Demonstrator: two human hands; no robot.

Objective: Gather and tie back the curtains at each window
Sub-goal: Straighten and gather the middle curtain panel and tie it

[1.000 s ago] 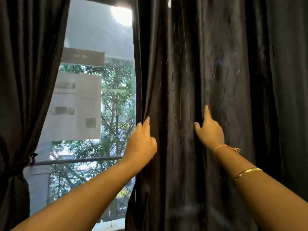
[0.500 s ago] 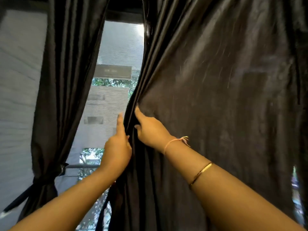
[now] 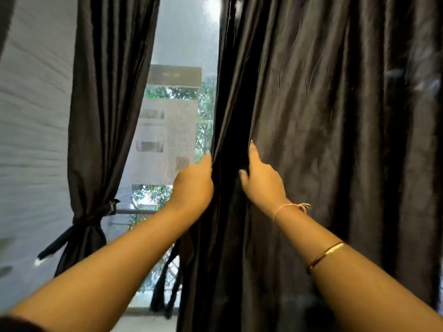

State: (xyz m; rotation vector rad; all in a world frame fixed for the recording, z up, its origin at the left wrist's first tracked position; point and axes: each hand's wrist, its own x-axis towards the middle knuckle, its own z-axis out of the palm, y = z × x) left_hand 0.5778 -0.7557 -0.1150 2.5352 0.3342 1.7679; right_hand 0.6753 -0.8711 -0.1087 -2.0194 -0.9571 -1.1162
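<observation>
Hands close together at right curtain (image 3: 323,140) inner edge: left hand (image 3: 194,180) fingers pinched on hem, right hand (image 3: 262,180) fingers curled into adjacent fold, likely for bunching. Left curtain (image 3: 105,104) already tied beside window (image 3: 182,68).

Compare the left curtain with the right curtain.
The left curtain is cinched by a dark tie; the right curtain hangs untied. Nobody touches the left curtain; the left hand and right hand grip the right curtain's edge. Both are dark, shiny fabric.
</observation>
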